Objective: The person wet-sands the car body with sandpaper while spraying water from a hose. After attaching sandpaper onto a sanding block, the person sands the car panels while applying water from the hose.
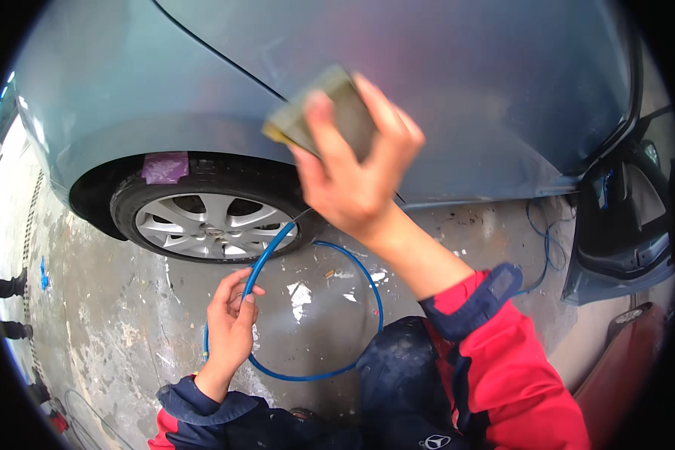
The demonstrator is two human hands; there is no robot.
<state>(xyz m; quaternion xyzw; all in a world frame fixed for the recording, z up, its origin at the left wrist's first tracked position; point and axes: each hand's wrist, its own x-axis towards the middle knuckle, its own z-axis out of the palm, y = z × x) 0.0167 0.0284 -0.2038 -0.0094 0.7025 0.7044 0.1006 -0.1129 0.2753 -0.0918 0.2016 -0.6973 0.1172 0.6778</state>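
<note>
In my right hand [364, 176] is a flat greenish-grey block with a yellowish edge, perhaps a sanding block [291, 118], blurred by motion. It is in front of the grey-blue car body [457, 82], near the dark panel seam; whether it touches the paint I cannot tell. My left hand [229, 326] is closed around a blue hose [276, 244] whose thin metal tip points up toward the wheel. The rest of the hose loops over the floor. Below the fender sits a silver alloy wheel [216, 229] with a black tyre.
A purple sheet [166, 168] rests on top of the tyre. On the right, a detached dark car part [630, 217] stands near a red panel [626, 352]. Thin blue cord [544, 244] lies on the stained concrete floor [135, 315]. Another person's dark shoes [11, 285] show at far left.
</note>
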